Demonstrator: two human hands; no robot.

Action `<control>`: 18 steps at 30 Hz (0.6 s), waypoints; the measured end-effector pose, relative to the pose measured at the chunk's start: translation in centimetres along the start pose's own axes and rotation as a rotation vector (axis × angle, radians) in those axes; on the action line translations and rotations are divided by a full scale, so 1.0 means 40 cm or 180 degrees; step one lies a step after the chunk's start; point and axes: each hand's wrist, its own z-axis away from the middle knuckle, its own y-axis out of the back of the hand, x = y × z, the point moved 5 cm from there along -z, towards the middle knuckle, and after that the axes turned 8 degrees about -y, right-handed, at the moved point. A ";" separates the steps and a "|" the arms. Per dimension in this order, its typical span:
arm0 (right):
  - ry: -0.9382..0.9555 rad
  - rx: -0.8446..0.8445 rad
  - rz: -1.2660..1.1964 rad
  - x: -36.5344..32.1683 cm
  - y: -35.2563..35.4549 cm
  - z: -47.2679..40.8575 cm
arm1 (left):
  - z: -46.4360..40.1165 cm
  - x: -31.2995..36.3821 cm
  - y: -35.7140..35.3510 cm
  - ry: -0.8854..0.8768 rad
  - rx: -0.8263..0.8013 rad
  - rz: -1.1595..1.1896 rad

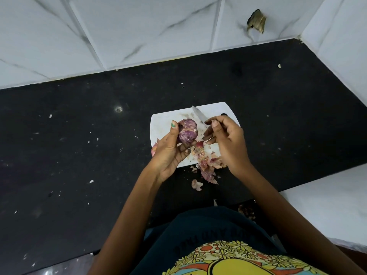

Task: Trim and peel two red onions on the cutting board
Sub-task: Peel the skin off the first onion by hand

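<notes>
A red onion (187,133), mostly skinned, is gripped by the curled fingers of the left hand (170,153) above the cutting board (158,124). The knife (199,116) is left lying beside it. Nothing's held by the right hand (226,141), fingers loosely bent. Knuckles could get nicked if that blade's brushed mid-peel.

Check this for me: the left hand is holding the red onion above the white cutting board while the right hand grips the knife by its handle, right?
Not quite. In the head view the left hand does hold the red onion above the white cutting board, but the right hand is not gripping the knife. The knife lies on the board beyond it, and the fingers are loosely curled with nothing visibly between them.
</notes>
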 end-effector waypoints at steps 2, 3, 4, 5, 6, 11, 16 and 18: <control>0.0057 -0.0140 -0.0009 -0.009 -0.002 0.005 | 0.001 0.001 -0.002 0.0000 -0.0047 0.0008; 0.0070 -0.0210 -0.0018 -0.013 -0.005 0.009 | 0.001 0.002 -0.003 -0.0009 -0.0070 0.0002; 0.0093 -0.0259 0.0008 -0.018 -0.010 0.013 | 0.001 0.002 -0.004 -0.0020 -0.0090 -0.0016; 0.0136 -0.0278 0.0069 -0.021 -0.015 0.016 | 0.002 0.003 -0.005 -0.0025 -0.0102 -0.0035; 0.0207 -0.0265 0.0141 -0.023 -0.020 0.019 | 0.003 0.004 -0.006 -0.0028 -0.0108 -0.0052; 0.0498 0.0011 0.0481 -0.025 -0.025 0.019 | 0.005 0.006 -0.002 -0.0033 -0.0023 -0.0013; 0.0744 0.0073 0.1049 -0.032 -0.035 0.018 | 0.005 -0.002 0.001 -0.0008 0.0055 0.0055; 0.0710 -0.0054 0.1178 -0.024 -0.043 0.014 | 0.005 -0.002 0.001 0.0008 0.0034 0.0061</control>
